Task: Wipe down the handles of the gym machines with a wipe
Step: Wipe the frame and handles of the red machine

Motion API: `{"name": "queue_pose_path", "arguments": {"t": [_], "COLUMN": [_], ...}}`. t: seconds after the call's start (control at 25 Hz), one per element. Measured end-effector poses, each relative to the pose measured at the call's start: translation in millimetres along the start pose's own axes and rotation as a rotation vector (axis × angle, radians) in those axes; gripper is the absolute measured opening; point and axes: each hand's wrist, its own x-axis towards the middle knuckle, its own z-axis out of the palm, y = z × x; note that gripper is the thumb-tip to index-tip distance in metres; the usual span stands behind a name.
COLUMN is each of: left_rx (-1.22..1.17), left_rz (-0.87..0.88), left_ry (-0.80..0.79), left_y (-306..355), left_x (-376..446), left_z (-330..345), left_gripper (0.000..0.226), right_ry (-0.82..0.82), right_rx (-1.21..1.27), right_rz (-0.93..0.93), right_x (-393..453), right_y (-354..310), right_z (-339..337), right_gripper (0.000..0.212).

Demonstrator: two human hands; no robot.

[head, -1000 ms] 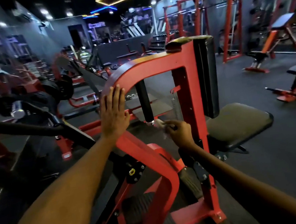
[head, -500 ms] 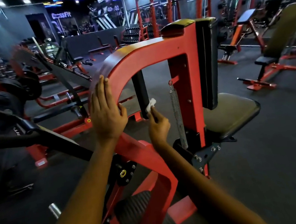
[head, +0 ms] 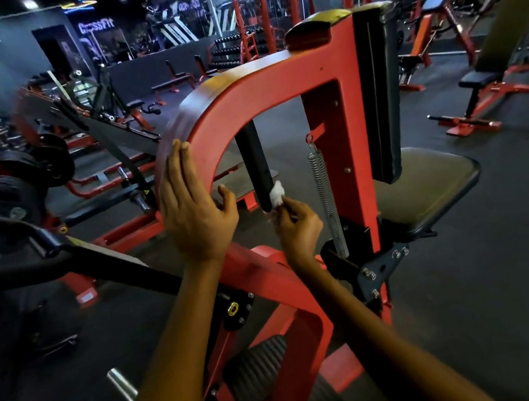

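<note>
Fingers (head: pixel 286 209) of the right hand (head: pixel 298 226): curled, pinching a small white wipe (head: pixel 277 193) and pressing it against the lower end of the black handle (head: pixel 256 167). Left hand (head: pixel 194 210): fingers lying straight and together, palm flat against the curved red frame (head: pixel 261 97), thumb spread toward the inner edge, grasping nothing; it appears to be bracing the body. Handle: hanging upright inside the frame's arch, between the curved arm and the red post, beside a steel spring (head: pixel 326 201) that is hanging from a hook on that post. Wipe: bunched, touching the handle's right side near its bottom tip. Seat (head: pixel 426 190) and back pad (head: pixel 379 94): standing on the far side of the post, untouched. Step in hand, as judged: wiping this one grip, working at its lower end. Next move, as judged: it is calling for strokes along the grip's length and around its far side, which is not showing here, while keeping the hand apart from the spring. Other machines and benches are standing further off across the dark floor.
</note>
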Motion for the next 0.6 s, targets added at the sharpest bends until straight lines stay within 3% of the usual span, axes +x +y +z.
{"name": "queue_pose_path", "arguments": {"t": [0.2,0.44,0.6], "left_rx": [0.009,0.011,0.005], "left_rz": [0.014,-0.011,-0.044], "left_ry": [0.005,0.015,0.032], "left_y": [1,4,5], "left_x": [0,0,0], "left_z": [-3,-2,1], "left_gripper": [0.079,0.080,0.080], "right_ry": [-0.027,-0.058,-0.126], "right_rx": [0.157,0.029,0.107], "right_rz": [-0.043,0.096,-0.118], "right_x": [8,16,31], "right_y": [-32,-11,-44], "right_z": [8,11,20], "right_gripper": [0.023,0.018,0.018]}}
